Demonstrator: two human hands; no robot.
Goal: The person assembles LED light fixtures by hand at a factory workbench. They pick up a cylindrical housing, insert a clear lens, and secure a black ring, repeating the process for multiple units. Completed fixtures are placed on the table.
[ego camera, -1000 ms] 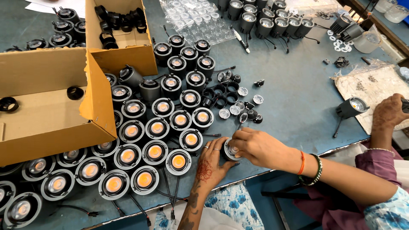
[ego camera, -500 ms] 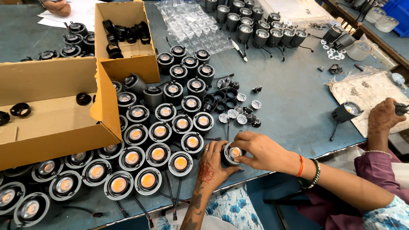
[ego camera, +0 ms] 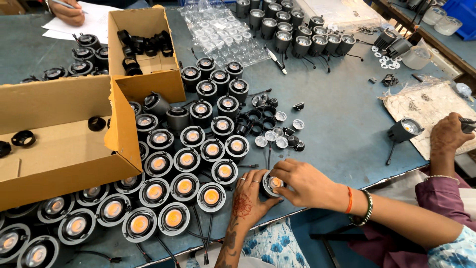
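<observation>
Fingers (ego camera: 258,184) of the left hand (ego camera: 249,197) curl around the near side of a small round spotlight housing (ego camera: 272,183), and the fingers (ego camera: 287,171) of the right hand (ego camera: 308,184) close over its far and right side, so both hands grip the one lamp between them at the near edge of the grey-blue table (ego camera: 342,114). The lamp's pale lens face points up, showing in the gap between the two sets of fingertips.

In the head view, just left of the left fingertips stand rows of finished lamps with orange-glowing centres (ego camera: 184,186), packed side by side and running away to the lower left corner. Just beyond the right fingertips lies a loose cluster of clear lenses and black rings (ego camera: 275,130). Farther beyond that, a clear plastic tray of lenses (ego camera: 218,30) lies flat, with more dark lamp bodies (ego camera: 297,34) standing past it. Well left of the fingers is a large open cardboard box (ego camera: 59,144), nearly bare but for a few black rings, and behind it a smaller cardboard box (ego camera: 144,49) holding black parts. Well to the right of the fingers, a co-worker's hand (ego camera: 448,134) rests near a single lamp on a stalk (ego camera: 405,130). At the far left corner another person's hand (ego camera: 69,11) lies on white paper (ego camera: 84,25).
</observation>
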